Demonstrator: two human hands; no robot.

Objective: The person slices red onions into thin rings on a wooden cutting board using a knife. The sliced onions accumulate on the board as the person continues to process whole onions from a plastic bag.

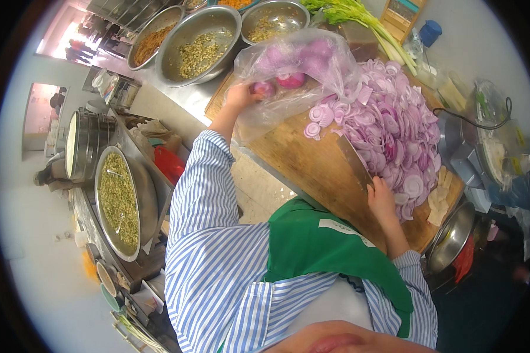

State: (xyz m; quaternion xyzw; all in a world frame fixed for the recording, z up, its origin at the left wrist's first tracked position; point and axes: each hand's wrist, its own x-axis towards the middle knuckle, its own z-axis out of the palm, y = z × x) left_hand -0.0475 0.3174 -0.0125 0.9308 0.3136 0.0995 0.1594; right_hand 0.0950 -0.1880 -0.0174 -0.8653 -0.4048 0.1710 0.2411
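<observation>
My left hand (242, 95) is at the mouth of a clear plastic bag (265, 115), its fingers on a peeled red onion (263, 89). Another red onion (291, 80) lies beside it, and more show through the plastic. My right hand (381, 194) grips the handle end of a cleaver (355, 161), whose blade lies along the near edge of a large heap of sliced red onion (393, 128). A few slices (316, 121) lie to the left of the heap. All this is on a wooden cutting board (309, 163).
Metal bowls of chopped food (163, 61) stand beyond the board, with celery (380, 31) at the back. A pale glove (440, 196) lies at the board's right edge, near a metal bowl (452, 242). A big basin of chopped greens (148, 207) stands at the left.
</observation>
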